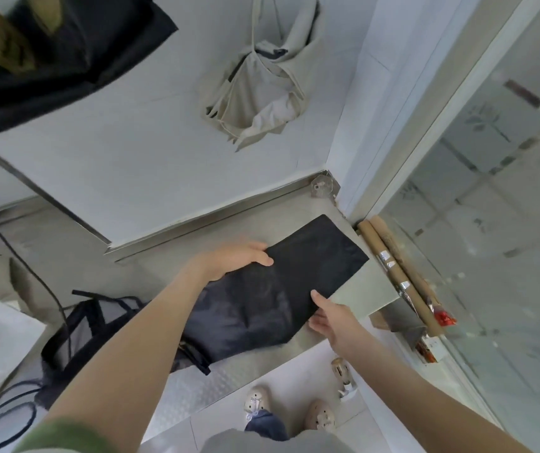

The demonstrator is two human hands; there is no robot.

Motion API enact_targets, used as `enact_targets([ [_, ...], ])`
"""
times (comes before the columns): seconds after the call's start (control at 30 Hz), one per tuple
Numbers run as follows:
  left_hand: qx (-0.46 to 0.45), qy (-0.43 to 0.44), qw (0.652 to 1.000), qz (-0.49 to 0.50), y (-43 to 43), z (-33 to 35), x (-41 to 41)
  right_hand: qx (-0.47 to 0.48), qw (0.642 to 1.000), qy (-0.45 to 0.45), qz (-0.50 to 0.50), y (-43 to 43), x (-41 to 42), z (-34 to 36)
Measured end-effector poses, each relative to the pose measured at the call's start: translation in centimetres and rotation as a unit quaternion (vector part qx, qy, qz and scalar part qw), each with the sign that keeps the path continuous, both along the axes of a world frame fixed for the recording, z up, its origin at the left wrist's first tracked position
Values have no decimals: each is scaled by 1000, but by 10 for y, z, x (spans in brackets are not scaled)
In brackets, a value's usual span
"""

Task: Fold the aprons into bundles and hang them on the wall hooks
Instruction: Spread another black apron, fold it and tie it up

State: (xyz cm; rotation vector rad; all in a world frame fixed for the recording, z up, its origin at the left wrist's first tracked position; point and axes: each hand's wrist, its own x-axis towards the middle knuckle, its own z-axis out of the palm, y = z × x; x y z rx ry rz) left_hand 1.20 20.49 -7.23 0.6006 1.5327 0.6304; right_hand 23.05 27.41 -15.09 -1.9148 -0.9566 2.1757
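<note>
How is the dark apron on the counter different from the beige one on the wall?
The dark apron is navy-black; the beige apron is pale cream. The dark apron lies part-folded on the counter; the beige apron hangs on the wall, bunched into a bundle. The left hand and right hand hold the dark apron; no hand touches the beige apron. Both are cloth.

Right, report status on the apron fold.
Left hand and right hand both grip the black apron, part-folded on steel counter. Beige bundle hangs on wall. Cardboard tubes alongside, not blocking.
</note>
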Motion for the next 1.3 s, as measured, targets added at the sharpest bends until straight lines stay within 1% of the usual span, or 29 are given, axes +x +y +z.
enact_targets([
  [0.07, 51, -35, 998, 31, 1, 16, 4, -93, 991, 94, 15, -6, -2, 17],
  [0.1, 73, -41, 995, 45, 2, 25, 6, -129, 978, 161, 13, -9, -3, 27],
  [0.17, 120, -39, 988, 86, 3, 46, 10, -143, 947, 288, 0, -8, -7, 48],
  [0.23, 163, -8, 977, 139, 2, 72, 13, -98, 928, 359, 11, -4, -7, 76],
  [0.33, 228, 20, 954, 193, -1, 105, 15, 27, 915, 393, 89, 9, -7, 121],
  [0.4, 262, 27, 938, 228, -3, 128, 20, 105, 906, 381, 150, 17, -10, 153],
  [0.47, 288, 39, 919, 267, -5, 148, 25, 171, 900, 362, 173, 24, -16, 177],
  [0.5, 303, 49, 909, 282, -7, 159, 28, 197, 896, 361, 168, 25, -17, 191],
  [0.57, 338, 24, 891, 302, -11, 175, 30, 233, 888, 370, 143, 28, -23, 210],
  [0.63, 390, -29, 877, 281, -19, 189, 32, 263, 875, 387, 123, 30, -26, 231],
  [0.67, 407, -34, 876, 256, -23, 195, 34, 276, 869, 394, 117, 30, -26, 243],
  [0.73, 405, 14, 888, 219, -27, 202, 39, 297, 860, 401, 104, 34, -29, 263],
  [0.8, 391, 72, 886, 239, -27, 210, 45, 310, 853, 411, 89, 37, -31, 283],
  [0.83, 396, 86, 876, 260, -27, 217, 48, 321, 846, 417, 84, 38, -32, 293],
  [0.9, 416, 87, 856, 295, -25, 232, 52, 354, 829, 425, 87, 42, -33, 309],
  [1.0, 449, 79, 825, 333, -21, 253, 58, 403, 805, 413, 140, 45, -33, 323],
  [1.07, 461, 92, 809, 354, -18, 262, 61, 432, 799, 383, 167, 48, -35, 324],
  [1.13, 466, 104, 805, 353, -17, 269, 63, 462, 798, 357, 148, 56, -38, 322],
  [1.23, 475, 107, 820, 300, -16, 273, 63, 499, 796, 334, 78, 68, -43, 321],
  [1.3, 481, 126, 822, 279, -17, 274, 63, 516, 791, 326, 30, 72, -42, 325],
])
